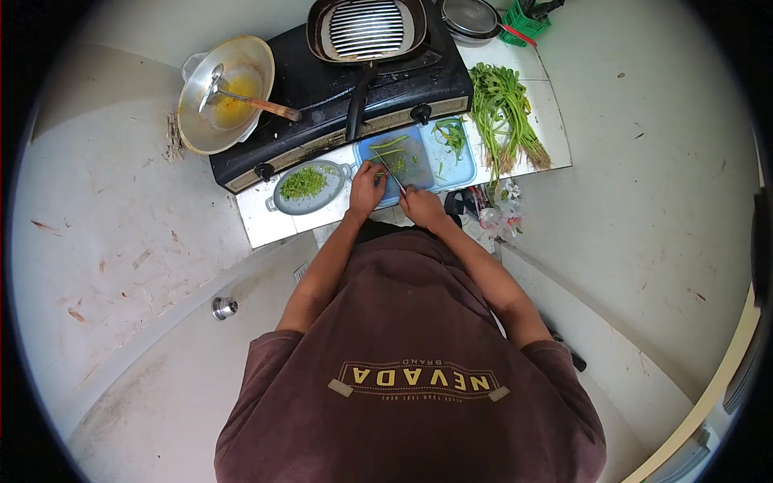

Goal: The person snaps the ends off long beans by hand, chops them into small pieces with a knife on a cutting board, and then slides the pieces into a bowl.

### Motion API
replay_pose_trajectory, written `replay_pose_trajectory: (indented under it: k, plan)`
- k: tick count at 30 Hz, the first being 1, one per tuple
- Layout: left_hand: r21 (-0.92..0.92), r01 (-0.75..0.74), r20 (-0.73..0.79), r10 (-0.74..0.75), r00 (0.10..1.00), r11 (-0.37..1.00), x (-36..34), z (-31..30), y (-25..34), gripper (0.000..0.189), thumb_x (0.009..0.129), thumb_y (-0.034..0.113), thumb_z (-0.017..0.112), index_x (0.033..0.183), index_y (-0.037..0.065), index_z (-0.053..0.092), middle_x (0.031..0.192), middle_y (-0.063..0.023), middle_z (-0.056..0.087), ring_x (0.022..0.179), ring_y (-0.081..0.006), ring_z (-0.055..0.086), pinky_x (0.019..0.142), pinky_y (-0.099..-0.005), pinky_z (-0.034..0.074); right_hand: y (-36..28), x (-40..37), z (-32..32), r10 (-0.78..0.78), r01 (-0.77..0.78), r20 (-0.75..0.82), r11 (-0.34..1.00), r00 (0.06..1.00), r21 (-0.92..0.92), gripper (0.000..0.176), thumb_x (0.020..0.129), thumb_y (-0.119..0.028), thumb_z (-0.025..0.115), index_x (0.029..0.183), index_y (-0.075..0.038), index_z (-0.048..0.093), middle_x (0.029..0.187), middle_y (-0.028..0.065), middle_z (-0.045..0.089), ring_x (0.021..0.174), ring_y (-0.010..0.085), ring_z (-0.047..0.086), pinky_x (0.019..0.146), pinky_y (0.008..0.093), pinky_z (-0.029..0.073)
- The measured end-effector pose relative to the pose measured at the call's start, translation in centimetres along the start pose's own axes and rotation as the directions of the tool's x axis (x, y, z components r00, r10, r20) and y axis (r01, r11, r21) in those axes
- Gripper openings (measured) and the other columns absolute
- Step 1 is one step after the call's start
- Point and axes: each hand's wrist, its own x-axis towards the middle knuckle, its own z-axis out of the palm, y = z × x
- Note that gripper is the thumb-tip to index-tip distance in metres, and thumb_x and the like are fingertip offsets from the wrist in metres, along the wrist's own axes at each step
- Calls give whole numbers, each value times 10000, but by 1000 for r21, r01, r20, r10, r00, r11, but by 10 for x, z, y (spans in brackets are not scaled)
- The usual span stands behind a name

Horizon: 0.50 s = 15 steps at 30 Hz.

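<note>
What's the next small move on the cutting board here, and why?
Probably slide the left hand back along the green stems and bring down the knife held in the right hand: uncut lengths lie on the blue board.

A person wears a loose, dark brown short-sleeved T-shirt [403,306]. On the chest, pale gold capitals spell NEVADA inside a ribbon-shaped banner [419,380], with BRAND in small letters beside it, all seen upside down. The sleeves [270,362] end above the elbows. The left hand [366,189] and right hand [423,208] are bare.
</note>
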Motion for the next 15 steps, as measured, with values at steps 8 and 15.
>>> replay_pose_trajectory:
  k: [8, 15]
  plan:
    - [40, -12, 19, 11, 1000, 999, 1, -1, -3, 101, 864, 18, 678, 964, 29, 679, 922, -147, 572, 762, -307, 622, 720, -409, 525, 5, -18, -1, 16, -16, 35, 1000, 999, -1, 388, 998, -340, 510, 994, 39, 594, 799, 265, 700, 783, 450, 707, 728, 553, 568]
    - [67, -25, 17, 24, 1000, 997, 1, -1, -4, 105, 867, 27, 693, 970, 30, 674, 905, -136, 563, 746, -300, 621, 698, -406, 516, -6, -13, -13, 68, -68, 58, 998, 996, 9, 388, 996, -344, 501, 1021, 29, 603, 844, 259, 707, 828, 442, 708, 768, 559, 561]
